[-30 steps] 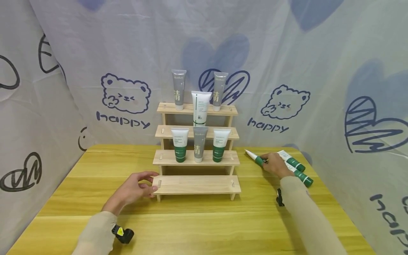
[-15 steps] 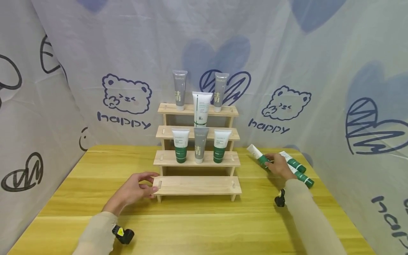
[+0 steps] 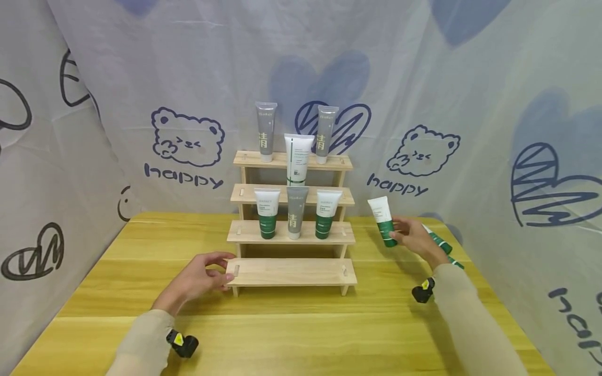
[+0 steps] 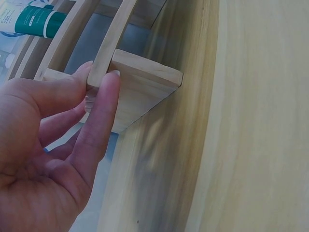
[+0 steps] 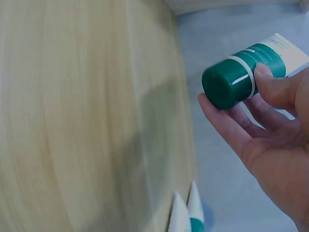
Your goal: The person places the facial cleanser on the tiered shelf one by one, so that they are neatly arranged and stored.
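Observation:
My right hand holds a green-and-white squeeze tube, cap down and slightly tilted, lifted off the table. In the right wrist view, thumb and fingers grip the tube around its green part. My left hand pinches the left end of the lowest step of a wooden tiered display stand; the left wrist view shows thumb and finger on either side of the board. On the second step up stand two green-and-white tubes with a grey tube between them.
A taller white tube stands on the third step. Two grey tubes stand on the top step, one of them a grey tube at left. Behind my right hand lie green-and-white tubes, partly hidden. A patterned cloth hangs behind the table.
My right hand has raised the green-and-white tube from lying on the table and turned it nearly upright, cap down. My left hand stays at the stand.

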A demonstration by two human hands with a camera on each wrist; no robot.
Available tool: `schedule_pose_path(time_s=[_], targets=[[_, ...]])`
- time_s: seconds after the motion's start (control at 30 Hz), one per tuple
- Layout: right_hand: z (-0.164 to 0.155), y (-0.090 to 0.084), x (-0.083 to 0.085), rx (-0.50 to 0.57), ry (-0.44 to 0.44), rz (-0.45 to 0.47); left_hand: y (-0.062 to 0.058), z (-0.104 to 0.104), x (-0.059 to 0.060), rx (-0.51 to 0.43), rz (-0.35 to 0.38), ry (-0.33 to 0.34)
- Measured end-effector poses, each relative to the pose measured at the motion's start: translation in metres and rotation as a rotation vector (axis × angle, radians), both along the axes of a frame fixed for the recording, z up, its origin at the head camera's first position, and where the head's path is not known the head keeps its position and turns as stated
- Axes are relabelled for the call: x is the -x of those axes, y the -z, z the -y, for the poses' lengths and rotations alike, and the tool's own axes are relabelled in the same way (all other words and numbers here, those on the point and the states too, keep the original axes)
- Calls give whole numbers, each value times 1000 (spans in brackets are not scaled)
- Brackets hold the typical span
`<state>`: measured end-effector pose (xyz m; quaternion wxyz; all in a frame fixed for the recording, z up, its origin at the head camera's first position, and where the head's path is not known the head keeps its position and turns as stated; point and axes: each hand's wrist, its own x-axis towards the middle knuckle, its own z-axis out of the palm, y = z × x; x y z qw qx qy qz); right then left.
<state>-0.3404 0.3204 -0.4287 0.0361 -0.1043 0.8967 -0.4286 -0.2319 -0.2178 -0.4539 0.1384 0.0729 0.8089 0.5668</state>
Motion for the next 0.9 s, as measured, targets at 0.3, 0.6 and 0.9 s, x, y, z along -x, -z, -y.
schedule_pose_path(time_s=[0.3,0.6,0.9], targets=[[11,-13,-16,13,-85,7,-4,0,0,-6,-18,19],[24,-23,-30,33,-89,13,-1,-1,0,16,-7,-3],[42,-33,-41,155,-220,8,0,-1,0,6,-5,-3]])
